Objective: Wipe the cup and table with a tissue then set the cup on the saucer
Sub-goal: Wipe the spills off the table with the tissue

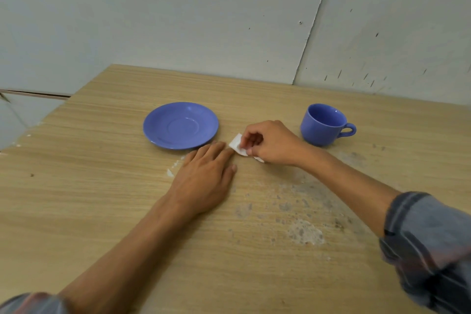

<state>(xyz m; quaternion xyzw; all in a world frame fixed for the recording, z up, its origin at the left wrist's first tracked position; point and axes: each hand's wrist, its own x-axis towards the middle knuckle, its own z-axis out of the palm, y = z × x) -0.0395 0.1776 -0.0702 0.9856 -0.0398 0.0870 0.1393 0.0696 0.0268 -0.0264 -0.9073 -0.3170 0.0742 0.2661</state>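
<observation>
A blue saucer point(181, 125) lies empty on the wooden table point(102, 199), left of centre. A blue cup point(322, 123) stands upright to the right, its handle pointing right. Between them my right hand point(270, 144) pinches a small folded white tissue point(236, 146) against the tabletop. My left hand point(204, 181) rests flat on the table just in front of the saucer, fingers together, its fingertips touching the tissue's left edge. Part of the tissue is hidden under my right hand.
Grey and white worn patches point(303, 231) mark the tabletop in front of the cup and near my right forearm. A pale wall point(229, 20) runs right behind the table. The table's left edge falls away at the far left.
</observation>
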